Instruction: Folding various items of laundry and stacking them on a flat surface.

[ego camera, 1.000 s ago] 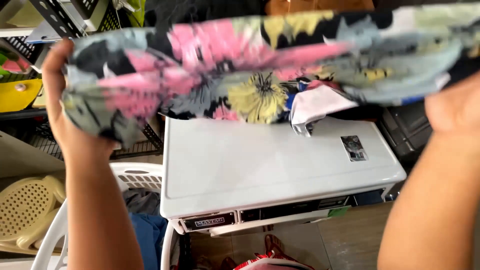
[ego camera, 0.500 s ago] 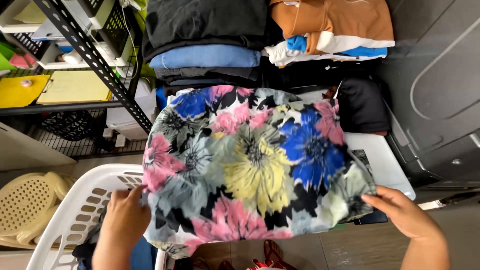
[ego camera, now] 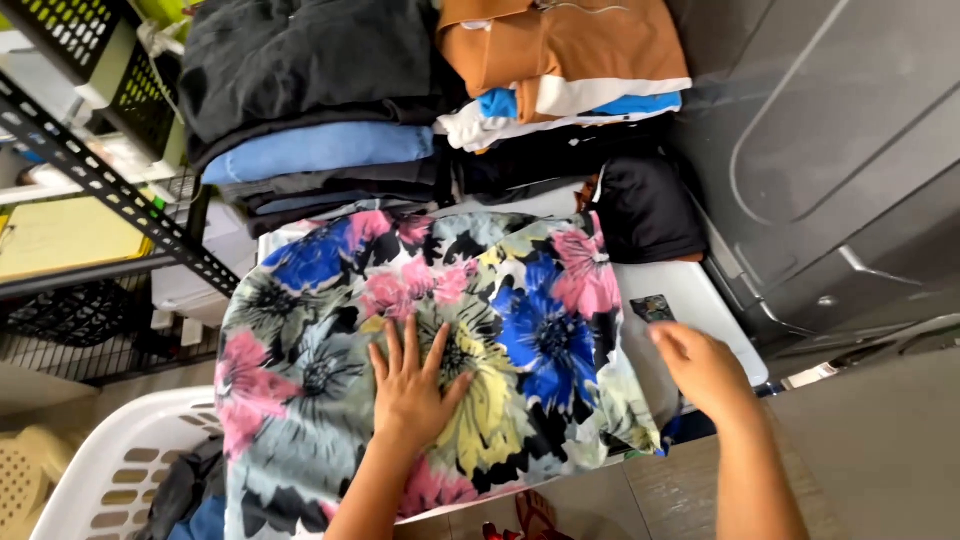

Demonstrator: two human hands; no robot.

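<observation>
Floral garment, head view: spread flat over a white surface, patterned in pink, blue and yellow flowers on grey and black. Its near-left edge hangs over the rim of a white laundry basket.

Left hand: palm down, fingers spread wide, pressed flat on the middle of the garment over a yellow flower. Grasps nothing.

Right hand: at the garment's right edge, just beside the cloth, fingers loosely curled and somewhat blurred. Cannot tell whether it pinches the edge or only hovers next to it.

Behind the garment, stacks of folded clothes:
- dark and blue stack, far left, touching the garment's far edge;
- orange-brown folded piece on top of white and blue items, far centre;
- black garment, just beside the floral cloth's far-right corner.

Left of scene: black metal shelving with a yellow item on a shelf. Basket holds dark and blue clothing. Right of scene: grey moulded panel. A beige perforated plastic item sits at the lower-left corner.
</observation>
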